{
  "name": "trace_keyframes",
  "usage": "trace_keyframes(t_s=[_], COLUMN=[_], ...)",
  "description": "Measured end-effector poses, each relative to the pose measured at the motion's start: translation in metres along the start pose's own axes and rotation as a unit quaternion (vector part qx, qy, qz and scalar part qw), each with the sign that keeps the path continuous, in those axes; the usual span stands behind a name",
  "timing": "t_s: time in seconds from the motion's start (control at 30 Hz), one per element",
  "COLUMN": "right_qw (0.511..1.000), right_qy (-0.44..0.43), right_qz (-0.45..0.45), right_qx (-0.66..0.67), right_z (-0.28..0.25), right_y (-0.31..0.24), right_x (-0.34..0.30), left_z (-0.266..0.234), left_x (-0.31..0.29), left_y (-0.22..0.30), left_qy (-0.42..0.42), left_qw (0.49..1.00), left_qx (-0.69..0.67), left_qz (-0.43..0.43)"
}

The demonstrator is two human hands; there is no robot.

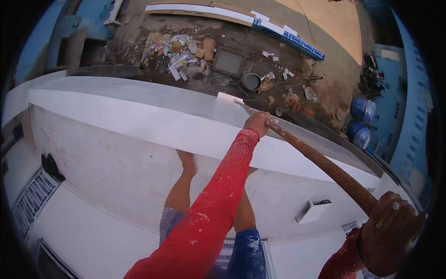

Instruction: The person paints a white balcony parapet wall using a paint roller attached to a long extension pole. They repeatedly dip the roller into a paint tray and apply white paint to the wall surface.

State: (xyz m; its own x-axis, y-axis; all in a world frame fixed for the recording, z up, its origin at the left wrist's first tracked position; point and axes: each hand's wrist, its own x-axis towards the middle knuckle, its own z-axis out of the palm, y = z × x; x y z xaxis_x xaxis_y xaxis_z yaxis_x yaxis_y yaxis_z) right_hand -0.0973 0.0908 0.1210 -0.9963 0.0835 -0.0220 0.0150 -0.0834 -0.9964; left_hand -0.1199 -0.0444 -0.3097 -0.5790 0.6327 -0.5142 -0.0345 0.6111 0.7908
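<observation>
Paint roller (pixel 229 97) at twelve o'clock, by the outer edge of the grey ledge (pixel 139 91), on a pole (pixel 320 163) slanting toward four, wrapped firmly by left hand (pixel 258 123) at one and right hand (pixel 392 232) at four, probably best guided with light, even strokes.

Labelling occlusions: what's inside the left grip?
A brown pole, visible on either side of the left grip; the stretch inside is covered and can't be seen.

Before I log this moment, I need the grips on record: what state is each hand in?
Left hand: closed around the brown pole, nearer the roller.
Right hand: closed around the same pole, farther from the roller.
</observation>
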Motion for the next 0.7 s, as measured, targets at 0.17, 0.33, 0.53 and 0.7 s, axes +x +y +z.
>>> trace_keyframes(t_s=[0.17,0.33,0.53,0.7], right_qw=[0.992,0.982,0.982,0.997], right_qy=[0.104,0.174,0.173,0.077], right_qz=[0.01,-0.022,-0.038,-0.01], right_qx=[-0.071,-0.076,-0.068,-0.013], right_z=[0.029,0.052,0.062,0.047], right_y=[0.055,0.064,0.054,0.031], right_x=[-0.034,-0.041,-0.025,-0.003], left_z=[0.007,0.016,-0.007,-0.026], left_x=[0.023,0.018,0.014,0.003], left_y=[-0.047,-0.064,-0.06,-0.048], left_qy=[-0.076,-0.035,-0.008,0.018], left_qw=[0.994,0.997,0.999,0.998], left_qx=[0.082,0.062,0.049,0.06], left_qz=[-0.01,-0.012,-0.008,0.006])
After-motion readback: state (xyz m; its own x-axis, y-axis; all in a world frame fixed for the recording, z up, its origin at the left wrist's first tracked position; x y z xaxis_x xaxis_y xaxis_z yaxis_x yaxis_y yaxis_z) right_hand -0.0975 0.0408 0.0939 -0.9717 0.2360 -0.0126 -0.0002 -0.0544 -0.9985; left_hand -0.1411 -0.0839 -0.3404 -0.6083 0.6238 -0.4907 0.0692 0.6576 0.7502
